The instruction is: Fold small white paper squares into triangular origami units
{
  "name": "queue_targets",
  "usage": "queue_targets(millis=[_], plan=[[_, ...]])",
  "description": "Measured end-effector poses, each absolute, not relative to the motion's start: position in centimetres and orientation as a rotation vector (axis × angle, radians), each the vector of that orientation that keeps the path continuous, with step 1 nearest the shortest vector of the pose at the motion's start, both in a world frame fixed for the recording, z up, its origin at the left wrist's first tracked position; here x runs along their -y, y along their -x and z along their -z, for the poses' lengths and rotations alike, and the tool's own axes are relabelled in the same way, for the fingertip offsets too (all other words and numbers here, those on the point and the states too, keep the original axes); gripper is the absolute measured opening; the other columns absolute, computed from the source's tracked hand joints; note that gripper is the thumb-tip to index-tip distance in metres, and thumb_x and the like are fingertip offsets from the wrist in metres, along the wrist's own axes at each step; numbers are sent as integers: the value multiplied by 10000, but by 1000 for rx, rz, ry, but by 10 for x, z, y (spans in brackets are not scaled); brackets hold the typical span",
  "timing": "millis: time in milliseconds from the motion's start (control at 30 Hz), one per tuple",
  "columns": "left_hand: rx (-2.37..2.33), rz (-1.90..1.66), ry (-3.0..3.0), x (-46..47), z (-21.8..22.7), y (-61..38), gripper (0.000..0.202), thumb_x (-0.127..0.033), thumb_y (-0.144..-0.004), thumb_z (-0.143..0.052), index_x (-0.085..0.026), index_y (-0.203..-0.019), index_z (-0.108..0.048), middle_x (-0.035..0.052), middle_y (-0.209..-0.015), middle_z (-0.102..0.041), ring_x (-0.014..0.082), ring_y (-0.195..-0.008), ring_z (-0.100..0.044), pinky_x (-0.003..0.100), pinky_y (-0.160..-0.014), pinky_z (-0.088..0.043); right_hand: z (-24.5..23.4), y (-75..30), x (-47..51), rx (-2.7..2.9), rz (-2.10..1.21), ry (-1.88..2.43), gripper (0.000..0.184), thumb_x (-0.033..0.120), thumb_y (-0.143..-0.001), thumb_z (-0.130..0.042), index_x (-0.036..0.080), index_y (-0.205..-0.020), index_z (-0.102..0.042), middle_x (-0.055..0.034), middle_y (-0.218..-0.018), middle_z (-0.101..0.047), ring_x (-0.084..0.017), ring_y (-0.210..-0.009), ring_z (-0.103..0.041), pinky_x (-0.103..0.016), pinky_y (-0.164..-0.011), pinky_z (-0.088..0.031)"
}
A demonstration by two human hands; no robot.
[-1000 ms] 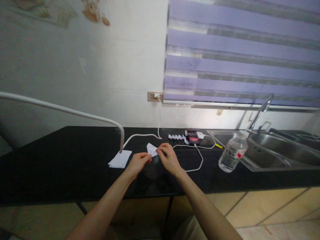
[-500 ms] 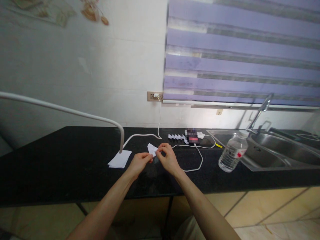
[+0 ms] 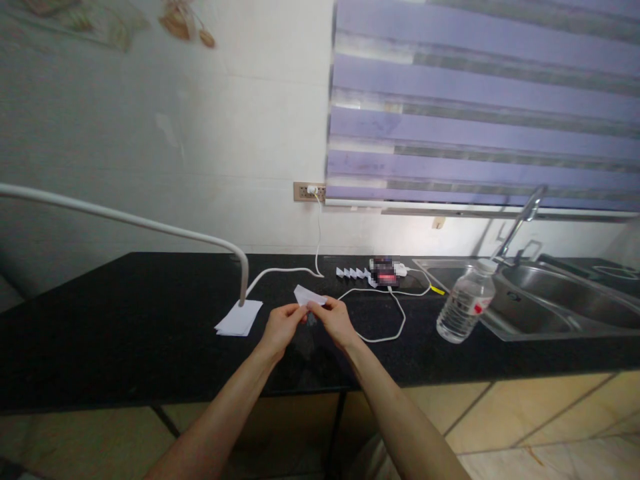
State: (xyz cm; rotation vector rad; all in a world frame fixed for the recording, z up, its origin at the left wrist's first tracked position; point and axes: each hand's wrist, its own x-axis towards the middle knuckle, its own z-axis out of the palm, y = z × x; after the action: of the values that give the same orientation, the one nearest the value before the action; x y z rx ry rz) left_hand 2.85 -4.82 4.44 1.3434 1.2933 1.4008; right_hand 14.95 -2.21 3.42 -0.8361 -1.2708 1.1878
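A small folded piece of white paper (image 3: 309, 295) is pinched between my two hands, above the black countertop (image 3: 165, 360). My left hand (image 3: 283, 328) grips its lower left edge with thumb and fingers. My right hand (image 3: 336, 321) pinches the lower right side, its thumb on the near face, close to the left thumb. To the left lies a stack of white paper sheets (image 3: 243, 319). Beyond my right hand stands a row of several small folded paper pieces (image 3: 353, 273).
Behind the row is a dark device (image 3: 385, 275), partly pixelated, with white cables (image 3: 403, 320) looping toward me. A large clear plastic bottle (image 3: 463, 307) stands beside the steel sink (image 3: 520, 337) on the right. A bent white tube (image 3: 200, 235) reaches in from the left over the sheets.
My right thumb has moved left and down, nearer my left thumb. More of the paper's face shows now, as a wider shape extending to the right.
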Motion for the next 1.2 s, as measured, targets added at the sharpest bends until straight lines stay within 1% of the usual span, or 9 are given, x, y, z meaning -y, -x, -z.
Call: queue_targets(millis=[67,167,333,500,700,900,1033,1100,1200], plan=[[-1320,-1418,-1343,49,-45,-30,260,-370,-651,-589,-142,-528,-607,-5,-531,-582,121,-557,-503,228,-585,-357,-33,-150,21,1282,-1170,856,232,333,-626,-655,117,-707,-674,-23,-641,-640,-119,-573,-532,-252,-591,-398],[-1362,-1428,-1356,51,-45,-31,260,-363,-665,-574,-144,-528,-603,-7,-527,-574,118,-552,-492,222,-572,-350,-33,-151,21,1315,-1161,898,272,358,-646,-635,106,-740,-675,-11,-583,-610,-98,-506,-479,-230,-516,-362],[-1473,-1394,-1395,53,-43,-35,285,-385,-687,-542,-145,-543,-601,-7,-527,-569,119,-541,-486,216,-538,-330,-35,-154,24,1386,-1119,943,294,344,-650,-630,91,-794,-665,-20,-630,-619,-95,-526,-474,-215,-512,-361],[-1539,-1367,-1481,51,-37,-32,313,-425,-678,-535,-146,-564,-619,-7,-511,-566,120,-511,-472,217,-495,-304,-36,-159,21,1557,-1009,1044,262,358,-675,-593,107,-600,-608,24,-492,-520,-72,-459,-406,-195,-449,-301],[-1481,-1375,-1455,50,-40,-30,274,-385,-653,-544,-144,-543,-612,-7,-501,-567,125,-508,-480,224,-512,-330,-38,-162,21,1535,-1248,909,271,375,-703,-553,127,-595,-571,5,-545,-552,-87,-498,-476,-214,-530,-385],[-1490,-1386,-1497,49,-36,-29,275,-383,-666,-537,-150,-530,-593,-18,-490,-537,118,-501,-459,220,-504,-311,-43,-162,24,1621,-1112,1031,248,344,-660,-615,127,-563,-547,25,-496,-511,-75,-473,-433,-189,-465,-325],[-1430,-1365,-1456,48,-33,-25,277,-371,-667,-533,-145,-510,-570,-16,-487,-530,114,-500,-453,219,-504,-310,-41,-170,18,1668,-1379,873,279,390,-702,-564,116,-656,-581,-7,-591,-564,-89,-525,-490,-213,-542,-393],[-1427,-1362,-1462,49,-33,-25,280,-369,-673,-526,-141,-517,-577,-13,-492,-534,115,-502,-454,221,-509,-312,-40,-173,15,1680,-1449,868,297,402,-714,-548,109,-704,-597,-16,-624,-574,-95,-549,-498,-218,-560,-396],[-1428,-1367,-1511,50,-35,-28,294,-375,-676,-523,-143,-502,-571,-11,-494,-534,115,-509,-453,225,-519,-312,-43,-174,12,1744,-1253,944,308,406,-734,-529,111,-700,-611,14,-591,-532,-82,-541,-445,-193,-522,-337]])
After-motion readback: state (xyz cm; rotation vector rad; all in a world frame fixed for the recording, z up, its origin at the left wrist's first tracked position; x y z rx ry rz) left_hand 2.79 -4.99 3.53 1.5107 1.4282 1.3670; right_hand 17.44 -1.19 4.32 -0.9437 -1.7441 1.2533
